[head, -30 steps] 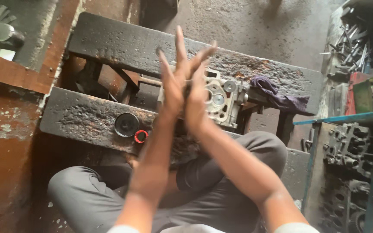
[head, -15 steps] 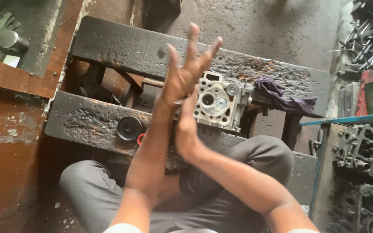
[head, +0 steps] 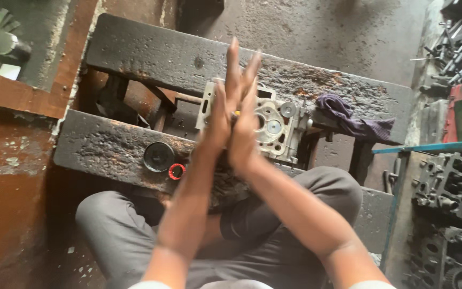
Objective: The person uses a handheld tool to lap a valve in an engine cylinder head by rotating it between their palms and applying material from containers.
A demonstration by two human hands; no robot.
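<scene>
My left hand point(head: 217, 120) and right hand point(head: 244, 128) are pressed palm to palm, fingers straight, blurred; something small and yellowish shows between them, too hidden to name. They cover part of the metal cylinder head point(head: 276, 126) on the blackened bench point(head: 113, 144).
</scene>
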